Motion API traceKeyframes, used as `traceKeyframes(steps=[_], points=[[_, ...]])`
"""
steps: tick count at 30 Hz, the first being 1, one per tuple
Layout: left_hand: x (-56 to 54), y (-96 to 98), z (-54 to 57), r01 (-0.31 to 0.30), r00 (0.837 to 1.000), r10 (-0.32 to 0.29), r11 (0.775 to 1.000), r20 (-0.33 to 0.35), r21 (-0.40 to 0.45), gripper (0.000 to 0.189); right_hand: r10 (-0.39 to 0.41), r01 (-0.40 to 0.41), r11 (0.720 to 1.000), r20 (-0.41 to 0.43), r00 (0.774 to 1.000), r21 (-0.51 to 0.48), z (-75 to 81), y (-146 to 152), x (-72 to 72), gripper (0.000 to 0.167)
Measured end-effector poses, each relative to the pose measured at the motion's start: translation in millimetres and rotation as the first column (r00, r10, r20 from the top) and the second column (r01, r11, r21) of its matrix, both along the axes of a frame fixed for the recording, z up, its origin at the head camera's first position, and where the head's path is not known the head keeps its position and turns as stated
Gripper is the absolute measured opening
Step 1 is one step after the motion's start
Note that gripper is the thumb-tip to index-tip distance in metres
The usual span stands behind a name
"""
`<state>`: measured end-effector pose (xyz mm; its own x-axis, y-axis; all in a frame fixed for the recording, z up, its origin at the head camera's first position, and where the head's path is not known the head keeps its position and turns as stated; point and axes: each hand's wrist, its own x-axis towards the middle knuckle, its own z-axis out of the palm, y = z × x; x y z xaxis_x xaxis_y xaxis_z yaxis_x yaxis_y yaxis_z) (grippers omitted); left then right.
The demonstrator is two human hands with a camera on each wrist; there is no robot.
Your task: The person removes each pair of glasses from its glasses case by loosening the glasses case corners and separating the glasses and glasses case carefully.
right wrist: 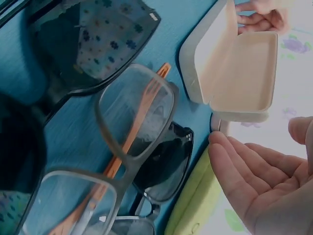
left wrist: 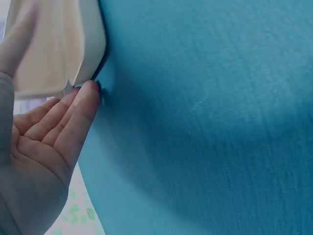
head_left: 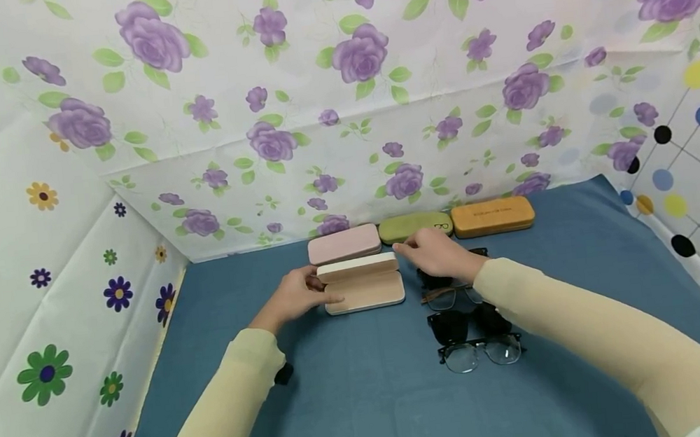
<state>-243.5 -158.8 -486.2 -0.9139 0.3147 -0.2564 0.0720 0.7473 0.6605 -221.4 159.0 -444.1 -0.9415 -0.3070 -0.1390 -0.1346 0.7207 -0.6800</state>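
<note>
An eyeglass case [head_left: 365, 296] with a pale inside stands with its lid raised on the blue cloth. My left hand [head_left: 294, 295] holds its left end, the thumb over the lower half and the fingers at the back; the left wrist view shows fingertips against the case [left wrist: 93, 41] near its hinge. Just off the right end of the lid is my right hand [head_left: 434, 252], holding nothing, its fingers loosely extended in the right wrist view. Below that hand lie glasses with brown temples [head_left: 443, 299], dark sunglasses [head_left: 450, 326] and half-rim glasses [head_left: 461, 358]. Another dark pair [right wrist: 164, 164] is partly hidden.
Along the back edge lie a pink case [head_left: 343, 245], a green case [head_left: 410, 225] and an orange case [head_left: 493, 217], all closed. Flowered sheeting [head_left: 292, 146] rises behind the blue cloth [head_left: 367, 400]. A small black object [head_left: 284, 374] shows beside the left sleeve.
</note>
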Motion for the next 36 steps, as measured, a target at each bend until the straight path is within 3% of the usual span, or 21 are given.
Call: traceKeyframes(steps=[6,10,19,26,36], points=[[-6.6,-2.4,6.1,-0.115,0.988,0.096,0.981,0.122,0.157,0.081,-0.023,0.025,0.999,0.087,0.996,-0.029,1.5,-6,-4.5,0.050],[-10.2,0.9,8.1,-0.160,0.980,0.132,0.966,0.148,0.201,0.075,-0.016,0.023,0.998,0.129,0.991,-0.052,-1.9,-8,-8.0,0.054],[-10.5,3.9,7.3,-0.151,0.980,0.122,0.970,0.156,0.192,0.082,-0.005,0.021,0.996,0.171,0.985,-0.090,-7.2,-12,-10.1,0.056],[-7.6,6.0,9.8,-0.152,0.979,0.119,0.967,0.165,0.204,0.072,-0.001,0.016,0.997,0.193,0.981,-0.079,-11.9,-15,-10.3,0.056],[-12.4,3.0,5.7,-0.176,0.972,0.134,0.959,0.194,0.222,0.067,-0.033,0.068,0.989,0.252,0.967,-0.133,-17.8,-17,-11.7,0.054]])
